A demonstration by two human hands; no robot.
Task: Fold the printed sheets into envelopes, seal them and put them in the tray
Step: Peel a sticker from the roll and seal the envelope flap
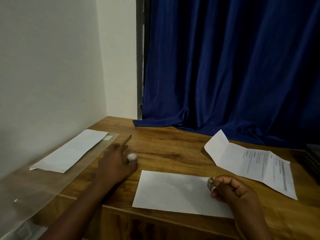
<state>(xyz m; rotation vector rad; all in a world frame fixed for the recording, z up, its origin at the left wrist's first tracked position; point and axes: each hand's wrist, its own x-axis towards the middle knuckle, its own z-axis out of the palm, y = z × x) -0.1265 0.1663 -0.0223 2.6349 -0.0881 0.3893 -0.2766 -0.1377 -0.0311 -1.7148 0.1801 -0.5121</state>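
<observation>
A plain white envelope (176,191) lies flat on the wooden table (164,149) in front of me. My right hand (233,189) rests at its right end and pinches a small patterned piece (211,183), perhaps a cap. My left hand (116,163) lies left of the envelope, thumb and fingers around a small round white-topped container (132,158) standing on the table. A printed sheet (254,165), creased in thirds with one panel raised, lies at the right. The clear tray (52,184) at the left holds one white envelope (71,150).
A pencil (127,139) lies just beyond my left hand. A blue curtain (225,75) hangs down onto the table's back edge. A dark keyboard-like object (313,161) sits at the far right edge. A white wall borders the left side.
</observation>
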